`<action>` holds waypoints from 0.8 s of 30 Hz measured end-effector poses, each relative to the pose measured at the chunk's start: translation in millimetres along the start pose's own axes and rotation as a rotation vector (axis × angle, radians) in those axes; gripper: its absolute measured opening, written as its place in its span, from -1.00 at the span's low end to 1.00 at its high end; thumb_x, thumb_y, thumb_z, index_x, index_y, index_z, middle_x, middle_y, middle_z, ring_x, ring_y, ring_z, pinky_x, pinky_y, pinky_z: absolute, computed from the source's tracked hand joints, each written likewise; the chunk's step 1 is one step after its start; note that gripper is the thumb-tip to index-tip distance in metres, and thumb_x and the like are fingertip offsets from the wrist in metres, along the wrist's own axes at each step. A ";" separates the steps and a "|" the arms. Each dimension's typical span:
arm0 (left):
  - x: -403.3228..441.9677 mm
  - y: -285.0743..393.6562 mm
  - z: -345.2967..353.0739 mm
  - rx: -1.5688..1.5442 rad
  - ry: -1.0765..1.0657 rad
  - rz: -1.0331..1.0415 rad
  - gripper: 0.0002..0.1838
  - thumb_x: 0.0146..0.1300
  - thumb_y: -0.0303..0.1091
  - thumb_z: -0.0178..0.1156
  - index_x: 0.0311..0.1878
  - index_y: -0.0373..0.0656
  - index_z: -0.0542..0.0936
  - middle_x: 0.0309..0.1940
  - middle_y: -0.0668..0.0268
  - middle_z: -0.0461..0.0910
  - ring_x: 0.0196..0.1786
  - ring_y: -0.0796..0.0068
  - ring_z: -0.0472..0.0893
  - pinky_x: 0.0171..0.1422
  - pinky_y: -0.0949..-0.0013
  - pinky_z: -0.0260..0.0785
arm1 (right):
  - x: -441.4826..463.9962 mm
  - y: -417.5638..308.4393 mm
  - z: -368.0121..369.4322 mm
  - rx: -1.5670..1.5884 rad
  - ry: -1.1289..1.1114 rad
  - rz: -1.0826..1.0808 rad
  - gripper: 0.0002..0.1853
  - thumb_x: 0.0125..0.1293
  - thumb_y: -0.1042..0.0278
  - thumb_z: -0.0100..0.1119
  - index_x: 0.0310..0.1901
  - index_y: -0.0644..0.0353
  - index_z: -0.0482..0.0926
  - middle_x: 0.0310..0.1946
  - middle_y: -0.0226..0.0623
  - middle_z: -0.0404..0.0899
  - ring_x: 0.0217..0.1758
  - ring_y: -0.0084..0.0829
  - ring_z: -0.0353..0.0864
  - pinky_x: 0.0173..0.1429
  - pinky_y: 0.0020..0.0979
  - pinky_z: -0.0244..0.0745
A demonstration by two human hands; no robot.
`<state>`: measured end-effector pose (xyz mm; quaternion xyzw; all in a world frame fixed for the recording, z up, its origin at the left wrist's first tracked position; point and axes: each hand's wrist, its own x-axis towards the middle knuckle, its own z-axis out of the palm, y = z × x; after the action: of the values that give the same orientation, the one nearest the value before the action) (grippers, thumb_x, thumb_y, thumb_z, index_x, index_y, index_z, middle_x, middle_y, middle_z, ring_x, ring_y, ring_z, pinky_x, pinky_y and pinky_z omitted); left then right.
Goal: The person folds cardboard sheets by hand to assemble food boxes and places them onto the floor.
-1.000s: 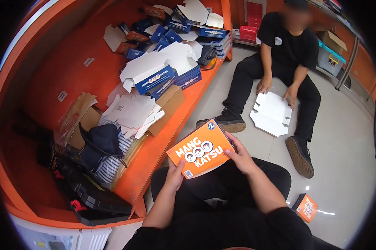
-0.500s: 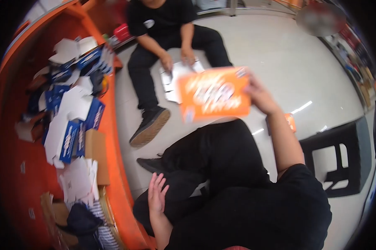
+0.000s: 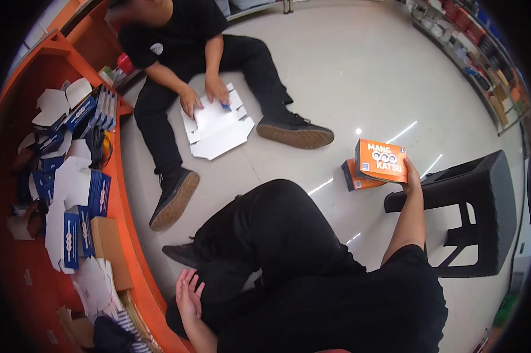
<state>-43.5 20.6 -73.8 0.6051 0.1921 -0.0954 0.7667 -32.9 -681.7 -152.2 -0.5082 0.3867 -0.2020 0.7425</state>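
Observation:
My right hand [image 3: 413,175] grips the right edge of an orange box [image 3: 383,160] printed "MANG KATSU". That box is over a second orange box [image 3: 362,182] on the floor and partly covers it; whether the two touch, I cannot tell. Down at the left, my left hand [image 3: 189,292] is empty, palm up with its fingers apart, beside my bent leg. Across from me, a seated person in black has both hands on a flat white carton sheet [image 3: 220,126] on the floor, with a small blue thing under one hand.
Blue and white cartons [image 3: 71,235] and a brown box [image 3: 111,253] crowd the orange shelf [image 3: 137,235] at the left. A black stool [image 3: 483,215] lies on its side to the right. Stocked shelves [image 3: 474,65] line the upper right.
My view has turned right. The orange box, first in both hands, has moved right in my right hand to the box on the floor. My left hand let go of it.

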 end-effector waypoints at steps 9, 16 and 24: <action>-1.1 5.0 8.8 0.028 0.062 -0.066 -0.52 0.33 -0.14 -0.04 0.22 -0.18 0.24 0.12 0.15 0.35 0.10 0.34 0.39 0.15 0.19 0.28 | 16.1 71.9 -28.7 0.143 0.225 -0.012 -0.33 0.24 -0.30 -0.18 0.18 0.09 0.35 -0.03 -0.29 0.52 0.05 -0.43 0.48 0.15 -0.36 0.26; -3.7 43.1 1.4 0.300 0.086 -0.018 -0.57 0.34 -0.17 -0.04 0.19 -0.16 0.30 0.14 0.21 0.37 0.13 0.37 0.39 0.12 0.30 0.29 | -74.2 163.5 54.5 0.430 0.447 0.312 -0.05 0.09 -0.54 -0.33 0.36 0.00 -0.13 0.38 -0.19 -0.09 0.36 -0.19 0.09 0.22 0.07 0.06; -23.6 114.8 -34.3 0.513 0.290 0.499 -0.56 0.23 -0.38 0.11 0.17 -0.23 0.32 0.12 0.19 0.37 0.18 0.38 0.37 0.20 0.29 0.23 | -66.5 167.6 128.1 0.146 0.423 0.323 -0.11 0.12 -0.44 -0.16 0.33 0.03 0.00 0.25 -0.19 0.14 0.15 -0.17 0.31 0.06 -0.09 0.23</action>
<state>-27.6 80.3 31.6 0.8127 0.1152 0.1355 0.5549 10.2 -491.5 -256.7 -0.3315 0.5936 -0.2099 0.7026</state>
